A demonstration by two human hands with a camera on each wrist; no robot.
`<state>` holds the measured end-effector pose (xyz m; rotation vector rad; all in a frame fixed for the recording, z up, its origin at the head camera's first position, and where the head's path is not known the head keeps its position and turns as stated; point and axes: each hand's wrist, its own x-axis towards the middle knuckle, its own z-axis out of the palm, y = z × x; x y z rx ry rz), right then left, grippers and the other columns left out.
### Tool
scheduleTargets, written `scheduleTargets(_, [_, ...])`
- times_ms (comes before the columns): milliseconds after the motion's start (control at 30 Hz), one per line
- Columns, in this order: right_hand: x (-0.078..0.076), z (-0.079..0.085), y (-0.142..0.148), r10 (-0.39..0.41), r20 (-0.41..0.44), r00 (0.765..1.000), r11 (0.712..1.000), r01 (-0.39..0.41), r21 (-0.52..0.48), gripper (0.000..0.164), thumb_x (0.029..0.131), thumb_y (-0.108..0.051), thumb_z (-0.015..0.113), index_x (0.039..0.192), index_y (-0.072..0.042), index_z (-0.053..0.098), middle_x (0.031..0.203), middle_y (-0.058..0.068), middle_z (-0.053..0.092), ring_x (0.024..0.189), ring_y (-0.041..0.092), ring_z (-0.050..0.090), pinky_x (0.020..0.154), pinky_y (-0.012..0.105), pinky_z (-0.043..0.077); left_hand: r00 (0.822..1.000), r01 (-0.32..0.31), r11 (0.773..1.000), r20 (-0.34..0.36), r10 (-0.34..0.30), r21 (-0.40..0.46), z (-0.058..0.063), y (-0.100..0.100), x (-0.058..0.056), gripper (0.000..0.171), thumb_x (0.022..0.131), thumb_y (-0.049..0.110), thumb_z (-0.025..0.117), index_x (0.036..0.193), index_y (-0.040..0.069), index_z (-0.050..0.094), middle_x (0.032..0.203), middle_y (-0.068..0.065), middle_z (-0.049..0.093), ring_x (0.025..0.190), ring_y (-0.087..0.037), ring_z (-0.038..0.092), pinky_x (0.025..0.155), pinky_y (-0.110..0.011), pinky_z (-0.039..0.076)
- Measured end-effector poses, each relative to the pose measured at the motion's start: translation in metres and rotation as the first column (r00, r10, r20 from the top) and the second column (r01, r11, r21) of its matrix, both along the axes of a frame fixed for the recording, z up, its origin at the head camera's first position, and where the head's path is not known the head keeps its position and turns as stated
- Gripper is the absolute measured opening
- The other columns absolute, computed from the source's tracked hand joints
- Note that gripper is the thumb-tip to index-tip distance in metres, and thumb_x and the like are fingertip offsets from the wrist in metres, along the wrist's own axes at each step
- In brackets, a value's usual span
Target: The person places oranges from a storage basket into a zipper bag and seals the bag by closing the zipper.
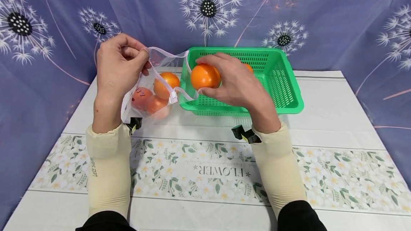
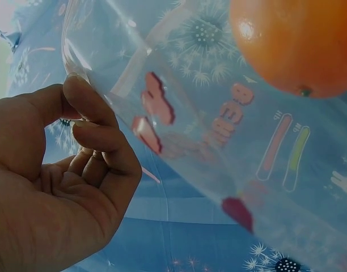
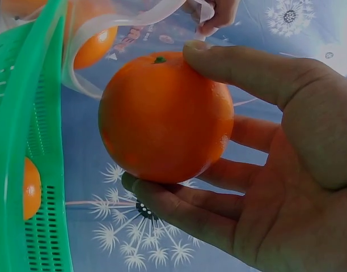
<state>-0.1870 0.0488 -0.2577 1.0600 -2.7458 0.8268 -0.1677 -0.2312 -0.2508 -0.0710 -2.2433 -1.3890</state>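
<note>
My left hand [image 1: 117,67] pinches the edge of a clear zip bag [image 1: 184,115] between thumb and fingers, its pinkish-white zip rim spread wide. Inside the bag, an orange [image 1: 166,85] rests over more orange fruit [image 1: 141,98] low down; printed pictures show on the plastic. My right hand [image 1: 232,79] grips another orange [image 1: 205,76] with the thumb on one side and the fingers on the other, right at the bag's mouth and over the left end of a green basket [image 1: 289,108]. The right wrist view shows that orange's green stem spot [image 3: 160,59].
Another orange [image 1: 248,67] lies in the basket, mostly hidden behind my right hand. The white table [image 1: 334,117] carries a flowered strip [image 1: 192,174] across its front. A purple dandelion-print cloth [image 1: 154,6] hangs behind and at both sides.
</note>
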Motion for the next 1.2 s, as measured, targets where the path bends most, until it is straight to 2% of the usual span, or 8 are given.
scheduleTargets(367, [0.000, 0.001, -0.016, 0.013, 0.022, 1.000, 1.000, -0.013, -0.008, 0.067, 0.085, -0.025, 0.088, 0.146, -0.017, 0.062, 0.144, 0.006, 0.061, 0.129, 0.026, 0.057, 0.106, 0.044, 0.049, 1.000, -0.008, 1.000, 0.003, 0.008, -0.012, 0.000, 0.001, 0.000, 0.006, 0.096, 0.008, 0.068, 0.091, 0.007, 0.071, 0.062, 0.008, 0.068, 0.051, -0.009, 0.065, 0.056, -0.021, 0.055])
scheduleTargets(700, [0.001, 0.000, -0.027, 0.026, 0.010, 1.000, 1.000, -0.026, -0.013, 0.065, 0.086, -0.025, 0.087, 0.146, -0.017, 0.062, 0.134, 0.006, 0.064, 0.118, 0.023, 0.059, 0.103, 0.041, 0.050, 1.000, 0.011, 1.000, 0.000, -0.011, -0.010, 0.000, 0.000, -0.001, 0.005, 0.096, 0.008, 0.069, 0.092, 0.007, 0.071, 0.063, 0.008, 0.069, 0.052, -0.011, 0.066, 0.057, -0.021, 0.057])
scheduleTargets(1200, [-0.003, -0.008, -0.035, 0.038, 0.025, 0.999, 0.999, -0.038, -0.028, 0.068, 0.088, -0.027, 0.086, 0.150, -0.017, 0.060, 0.137, 0.006, 0.062, 0.119, 0.022, 0.058, 0.102, 0.039, 0.049, 1.000, 0.020, 0.999, -0.003, -0.020, -0.035, -0.001, 0.003, 0.000, 0.006, 0.098, 0.010, 0.069, 0.093, 0.007, 0.071, 0.066, 0.009, 0.069, 0.054, -0.011, 0.067, 0.056, -0.020, 0.055])
